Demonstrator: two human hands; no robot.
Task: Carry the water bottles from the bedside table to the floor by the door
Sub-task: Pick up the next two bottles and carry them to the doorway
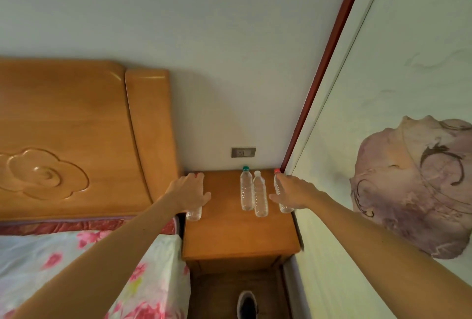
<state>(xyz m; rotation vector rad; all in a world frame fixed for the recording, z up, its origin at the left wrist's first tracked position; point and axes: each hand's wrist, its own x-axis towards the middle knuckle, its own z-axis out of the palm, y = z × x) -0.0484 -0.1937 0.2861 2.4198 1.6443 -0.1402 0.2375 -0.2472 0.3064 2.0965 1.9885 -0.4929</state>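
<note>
Four clear water bottles stand on the wooden bedside table (229, 232). My left hand (190, 192) wraps round the leftmost bottle (194, 214), near the table's left edge; only the bottle's base and a bit of red cap show. My right hand (293, 192) grips the red-capped bottle (278, 183) at the table's right edge, thumb across its front. Between my hands stand a green-capped bottle (246, 191) and a white-capped bottle (260, 196), touching each other. All the bottles stand upright on the tabletop.
A wooden headboard (76, 134) and a bed with a floral sheet (51, 262) lie to the left. A patterned wardrobe panel (383, 165) closes the right side. A wall socket (243, 152) sits above the table. My shoe (247, 303) is on the narrow floor strip.
</note>
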